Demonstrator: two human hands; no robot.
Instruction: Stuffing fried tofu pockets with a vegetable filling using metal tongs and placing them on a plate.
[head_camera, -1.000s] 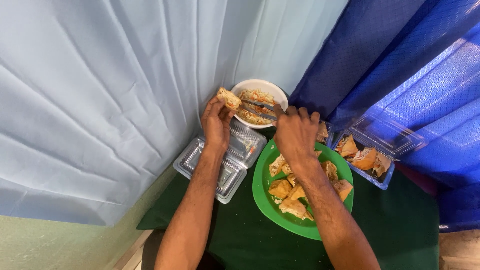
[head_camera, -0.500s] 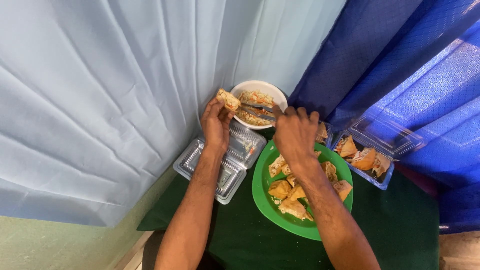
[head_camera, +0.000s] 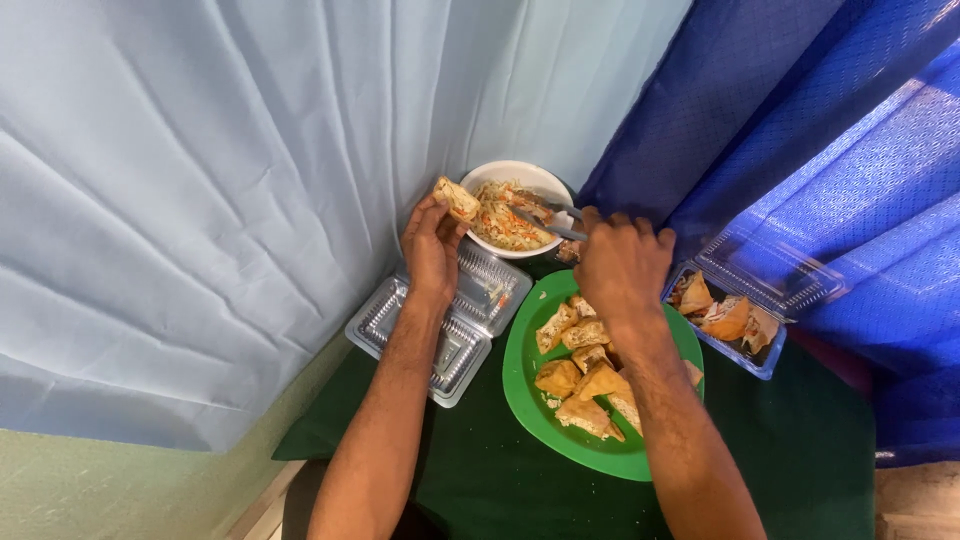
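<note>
Pale blue curtain (head_camera: 220, 200) behind, dark green table (head_camera: 800, 450) below. Left hand (head_camera: 432, 245), fingers pinched on fried pastry piece (head_camera: 456, 197), held at rim of white bowl (head_camera: 520, 172) of shredded salad. Right hand (head_camera: 622, 265) closed on metal utensil (head_camera: 545, 222), tip in bowl. Green plate (head_camera: 530, 390) of pastries just beside, empty clear containers (head_camera: 440, 320) under left wrist. Risk: filling spills off utensil between bowl and pastry; pastry tilted, could crumble. Versus earlier frame: hands, pastry, utensil practically unchanged.

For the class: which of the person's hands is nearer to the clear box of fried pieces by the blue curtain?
Right. The right hand sits just beside the clear box; the left hand, holding a fried piece, is across the green plate.
</note>
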